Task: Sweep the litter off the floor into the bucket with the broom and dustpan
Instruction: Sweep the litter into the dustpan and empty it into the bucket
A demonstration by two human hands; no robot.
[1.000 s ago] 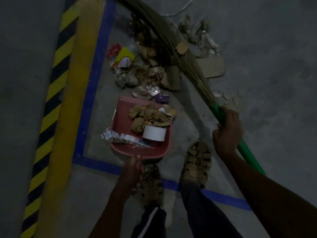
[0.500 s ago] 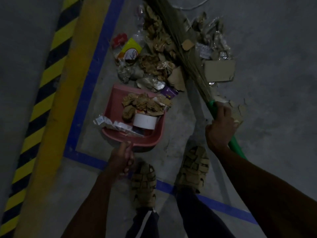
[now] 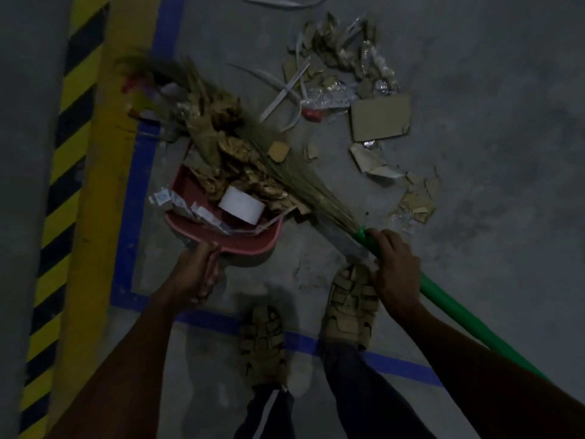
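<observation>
While your left hand [image 3: 198, 274] gripped the heaped dustpan [image 3: 221, 239] on the floor and right-hand fingers [image 3: 387, 245] wrapped the broom [image 3: 294, 175], the tape roll [image 3: 242, 204] risked spilling; bucket unseen.

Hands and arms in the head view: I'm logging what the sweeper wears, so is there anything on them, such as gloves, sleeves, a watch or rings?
Nothing that shows. The left hand and right hand are bare, with no gloves. Both forearms are uncovered as far as the frame reaches, with no sleeve edge, watch or band visible. The light is too dim to rule out a thin ring.
</observation>
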